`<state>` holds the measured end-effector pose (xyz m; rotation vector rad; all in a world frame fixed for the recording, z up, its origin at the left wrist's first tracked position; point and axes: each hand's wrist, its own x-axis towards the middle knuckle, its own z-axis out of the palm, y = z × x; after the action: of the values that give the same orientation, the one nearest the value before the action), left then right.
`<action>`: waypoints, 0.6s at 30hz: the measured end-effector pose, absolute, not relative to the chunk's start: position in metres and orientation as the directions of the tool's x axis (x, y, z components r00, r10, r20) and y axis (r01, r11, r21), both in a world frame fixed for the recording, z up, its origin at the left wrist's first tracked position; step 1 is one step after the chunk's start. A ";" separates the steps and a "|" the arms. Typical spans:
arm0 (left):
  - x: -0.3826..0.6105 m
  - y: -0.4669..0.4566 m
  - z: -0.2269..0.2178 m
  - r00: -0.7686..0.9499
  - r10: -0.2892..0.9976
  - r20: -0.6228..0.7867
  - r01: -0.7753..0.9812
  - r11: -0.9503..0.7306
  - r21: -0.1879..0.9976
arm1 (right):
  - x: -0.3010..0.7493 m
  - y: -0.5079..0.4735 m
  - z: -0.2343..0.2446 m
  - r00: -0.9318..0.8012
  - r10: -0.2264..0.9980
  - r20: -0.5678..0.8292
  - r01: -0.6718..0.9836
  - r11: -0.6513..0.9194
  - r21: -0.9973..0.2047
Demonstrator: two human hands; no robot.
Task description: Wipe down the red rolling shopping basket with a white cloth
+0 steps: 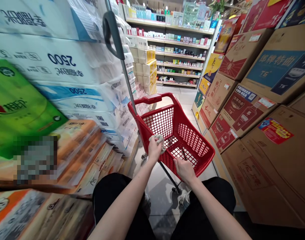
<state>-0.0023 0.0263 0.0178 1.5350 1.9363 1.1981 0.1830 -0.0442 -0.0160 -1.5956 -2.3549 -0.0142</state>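
A red plastic shopping basket on wheels stands in the aisle in front of me, with a long grey pull handle rising up to the left. My left hand is closed on a pale crumpled cloth pressed against the basket's near rim. My right hand grips the basket's near lower edge, fingers curled round it. The basket's inside looks bare apart from the cloth at the rim. My knees in black trousers show below.
Stacked packs of tissue paper tower at the left, close to my arm. Cardboard boxes are piled along the right. Shelves of small goods close the aisle's far end. A narrow strip of tiled floor runs ahead.
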 end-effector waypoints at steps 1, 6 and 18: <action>-0.009 0.031 0.022 -0.351 0.913 0.208 0.592 0.044 0.805 | 0.187 -0.043 -0.016 -0.352 0.901 0.253 0.904 0.398 -0.159; -0.006 0.016 0.031 -0.344 0.895 0.285 0.661 0.015 0.750 | 0.208 -0.040 -0.014 -0.407 0.875 0.263 0.874 0.456 -0.166; 0.002 0.006 0.024 -0.324 0.923 0.208 0.580 0.020 0.814 | 0.231 -0.034 -0.016 -0.471 0.815 0.336 0.808 0.552 -0.207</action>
<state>0.0018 0.0057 0.0238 1.5332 1.9231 1.2224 0.2307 -0.0343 -0.0157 -1.3216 -2.3953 0.0272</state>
